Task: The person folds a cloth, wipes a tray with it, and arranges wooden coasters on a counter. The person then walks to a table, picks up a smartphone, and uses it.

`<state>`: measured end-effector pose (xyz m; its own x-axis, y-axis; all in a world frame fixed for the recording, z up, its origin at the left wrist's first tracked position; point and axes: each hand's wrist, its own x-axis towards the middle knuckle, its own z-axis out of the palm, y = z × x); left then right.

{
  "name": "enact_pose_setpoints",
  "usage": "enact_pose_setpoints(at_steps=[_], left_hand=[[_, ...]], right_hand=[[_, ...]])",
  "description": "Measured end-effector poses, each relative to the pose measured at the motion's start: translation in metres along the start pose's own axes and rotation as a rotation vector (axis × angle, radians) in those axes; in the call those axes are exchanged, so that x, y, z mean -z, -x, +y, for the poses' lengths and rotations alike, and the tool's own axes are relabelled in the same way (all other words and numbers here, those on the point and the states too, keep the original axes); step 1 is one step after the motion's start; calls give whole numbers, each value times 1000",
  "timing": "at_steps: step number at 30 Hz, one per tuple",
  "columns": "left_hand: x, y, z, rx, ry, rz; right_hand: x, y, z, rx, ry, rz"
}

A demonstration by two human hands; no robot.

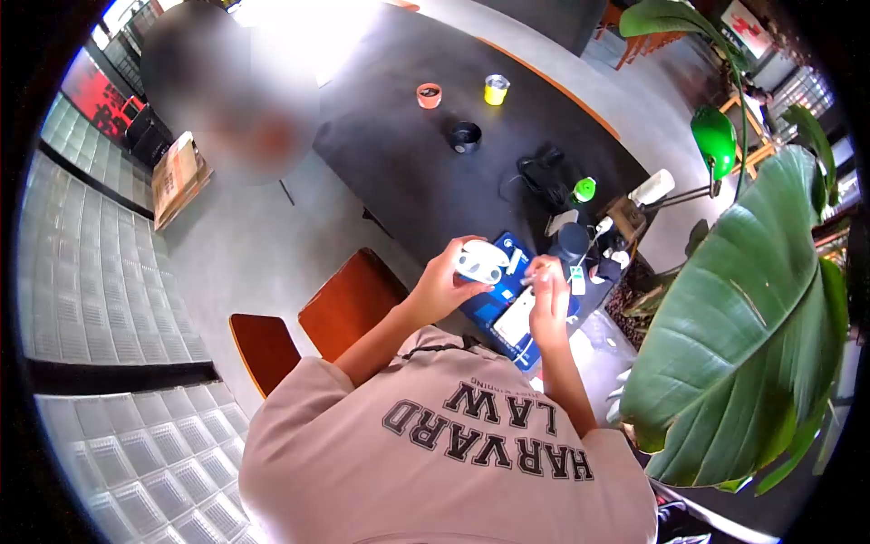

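Note:
My left hand (441,288) is closed around a white earbud case (478,258), whose lid is raised and whose inside with two round hollows faces up. To its right, my right hand (547,295) has its fingers pinched together. A small pale thing seems to be between those fingertips, too small to name. Below both hands lies a blue flat packet or box (484,309) with white markings. Near my right hand a white rectangular object (515,323) rests on the blue surface, partly covered by that hand.
The black table (408,154) holds an orange cup (429,95), a yellow cup (496,89), a black bowl (465,137), black cables (544,177) and a green-capped bottle (584,189). A large leaf (725,317) and green lamp (714,140) stand right; brown chairs (352,304) left.

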<state>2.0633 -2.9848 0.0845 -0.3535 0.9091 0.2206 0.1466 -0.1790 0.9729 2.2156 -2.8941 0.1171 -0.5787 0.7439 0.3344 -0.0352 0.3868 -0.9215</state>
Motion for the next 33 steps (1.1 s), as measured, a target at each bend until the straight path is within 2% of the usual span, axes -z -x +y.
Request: enact_pose_setpoints(at_steps=[2, 5, 11, 13, 14, 19, 24, 27, 33], left_hand=[[1, 3, 2, -40, -11, 53], [0, 6, 6, 27, 90, 158], [4, 5, 4, -148, -287, 193], [5, 6, 3, -152, -305, 190], [7, 5, 4, -154, -292, 185], [12, 6, 5, -96, -305, 93], [13, 7, -1, -124, -398, 162], [14, 8, -3, -48, -402, 124], [14, 5, -12, -140, -402, 227]], right_hand=[[-8, -3, 5, 68, 31, -13], [-17, -3, 6, 173, 83, -24], [-32, 1, 9, 213, 164, -2], [-35, 1, 16, 216, 193, -2], [-35, -3, 12, 352, 247, 0], [-37, -5, 8, 307, 349, 3], [-35, -10, 0, 332, 431, -38], [-36, -13, 2, 308, 441, -67], [-38, -14, 6, 353, 360, -78]])
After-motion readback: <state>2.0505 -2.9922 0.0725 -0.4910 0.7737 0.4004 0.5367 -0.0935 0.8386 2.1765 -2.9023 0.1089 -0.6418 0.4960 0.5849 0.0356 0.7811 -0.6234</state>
